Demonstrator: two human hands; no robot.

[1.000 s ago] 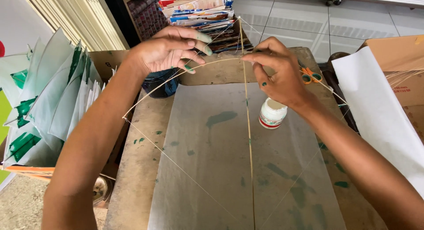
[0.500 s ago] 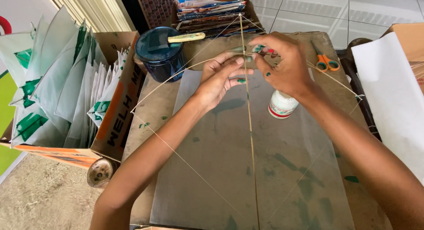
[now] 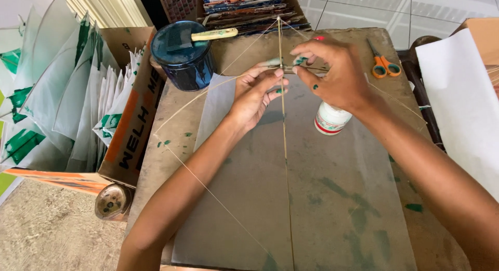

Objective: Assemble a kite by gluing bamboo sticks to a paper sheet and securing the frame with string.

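A kite frame of thin bamboo sticks lies over a translucent paper sheet on a worn board table. A straight spine runs down the middle, a bowed stick crosses it near the top, and string edges the frame. My left hand pinches the crossing from the left. My right hand pinches the same crossing from the right, fingers tipped with green paint. A small white glue bottle stands just under my right wrist.
A dark blue tin with a brush handle across it stands at the table's back left. Orange-handled scissors lie at the back right. A cardboard box of white and green kites sits to the left. White paper lies to the right.
My left hand came off the bowed stick's left part and joined my right hand at the crossing of the sticks. The view dipped and moved closer.
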